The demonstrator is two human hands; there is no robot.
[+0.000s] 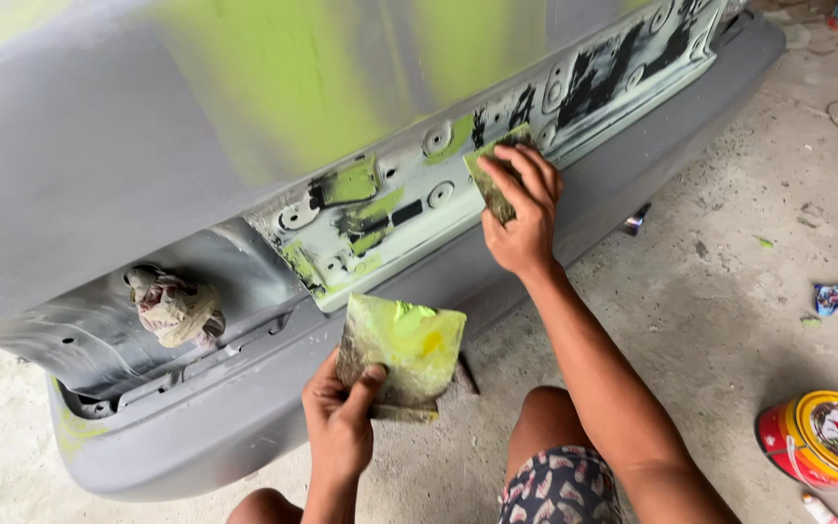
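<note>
against the grey car panel (99,146), the right hand (521,209) presses a small spreader (490,175) onto half-covered, seemingly unfinished green filler while the left hand (341,417) grips a smeared mixing board (404,349).

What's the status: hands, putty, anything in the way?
Left hand holds putty board. Right hand presses spreader on recessed panel. Rag wad left in the lamp recess, clear of both.

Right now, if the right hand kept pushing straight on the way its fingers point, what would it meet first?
The right hand already presses a small green-smeared spreader against the recessed panel of the grey car body. Going on, it would probably meet the panel's black-patched upper stretch; depth is unclear.
</note>
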